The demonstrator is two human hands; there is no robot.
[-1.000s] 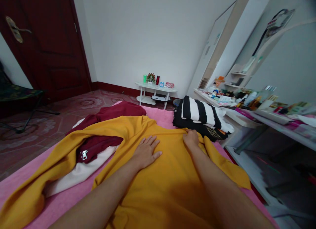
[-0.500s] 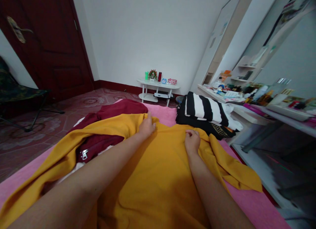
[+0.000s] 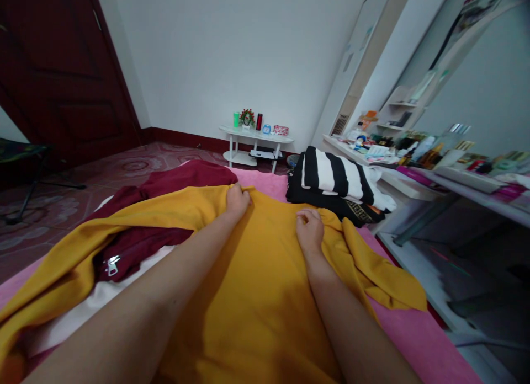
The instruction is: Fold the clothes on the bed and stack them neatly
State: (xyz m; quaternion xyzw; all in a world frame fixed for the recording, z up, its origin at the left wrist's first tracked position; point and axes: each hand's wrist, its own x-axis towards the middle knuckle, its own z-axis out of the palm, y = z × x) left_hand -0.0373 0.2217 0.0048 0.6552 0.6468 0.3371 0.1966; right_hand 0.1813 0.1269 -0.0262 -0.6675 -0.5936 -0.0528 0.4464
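Mustard-yellow long-sleeved cloth top (image 3: 265, 262) lies spread out on a pink blanket (image 3: 414, 334). Left hand (image 3: 238, 201) is bunched at its far left shoulder, right hand (image 3: 310, 228) is loosely curled by the far right one; can't tell if either's pinching fabric. Maroon garment (image 3: 199, 173) pokes out left, folded black-and-white striped clothing (image 3: 337, 176) sits far right.

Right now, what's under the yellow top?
Under the yellow top, a maroon garment, pale cloth and pink bedding show around the sleeve at picture left; anything beneath the rest is hidden.
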